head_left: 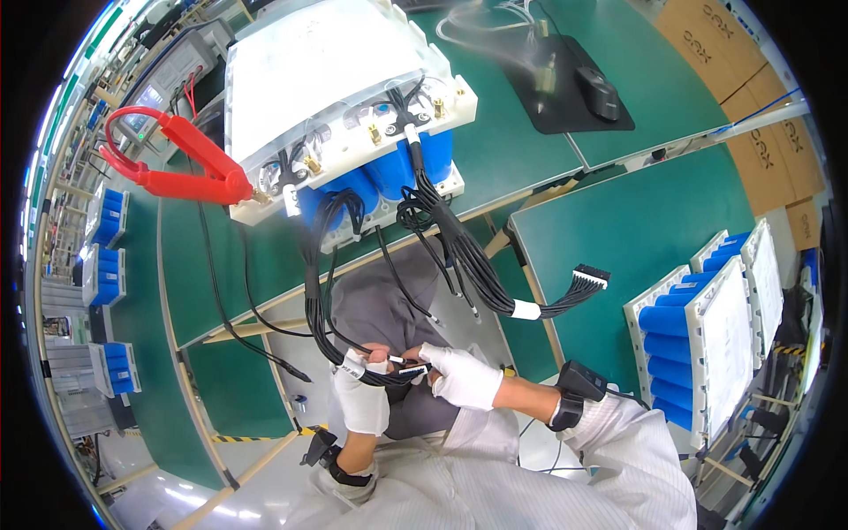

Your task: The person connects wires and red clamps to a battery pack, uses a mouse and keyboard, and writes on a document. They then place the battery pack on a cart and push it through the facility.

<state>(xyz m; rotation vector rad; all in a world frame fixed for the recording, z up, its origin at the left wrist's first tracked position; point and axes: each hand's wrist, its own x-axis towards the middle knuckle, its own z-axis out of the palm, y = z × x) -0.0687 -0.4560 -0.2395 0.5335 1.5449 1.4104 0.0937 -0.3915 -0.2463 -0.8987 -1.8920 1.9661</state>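
Observation:
My left hand, in a white fingerless glove, is closed around the lower end of a black cable bundle. From the right, my gloved right hand pinches the same end, where thin wires and a white label show; its fingertips partly hide what they grip. The bundle hangs from a battery pack with blue cells, a white frame and a clear cover. A second black bundle hangs to the right, ending in a black and white connector. A red spring clamp bites the pack's left corner.
The pack stands on a green workbench. A mouse lies on a black mat at the upper right. More blue-celled packs stand on the right bench, with others far left. Cardboard boxes are stacked behind. Loose black leads dangle left.

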